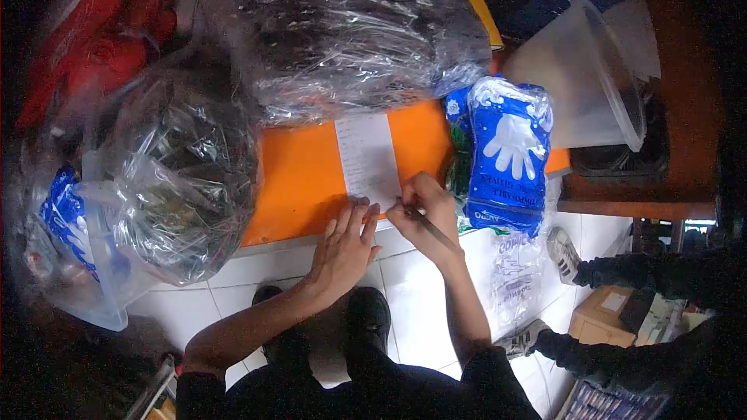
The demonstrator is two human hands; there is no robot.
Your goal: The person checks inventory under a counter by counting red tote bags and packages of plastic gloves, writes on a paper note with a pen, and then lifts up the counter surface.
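Note:
A narrow white paper slip (366,152) with lines of writing lies on an orange surface (299,179). My left hand (346,245) rests flat at the slip's lower end, its fingers stretched out. At the slip's lower right corner, my right hand (424,222) is closed around a dark pen (428,227), whose tip is close to the paper. Just right of that hand stands a blue pack of disposable gloves (510,155) with a white glove printed on it.
Large clear plastic bags (350,31) of dark goods fill the back, and another bulging bag (183,179) sits left. A translucent plastic tub (576,78) lies tilted at the back right. Another person's shoes (562,255) and a cardboard box (603,315) are on the right.

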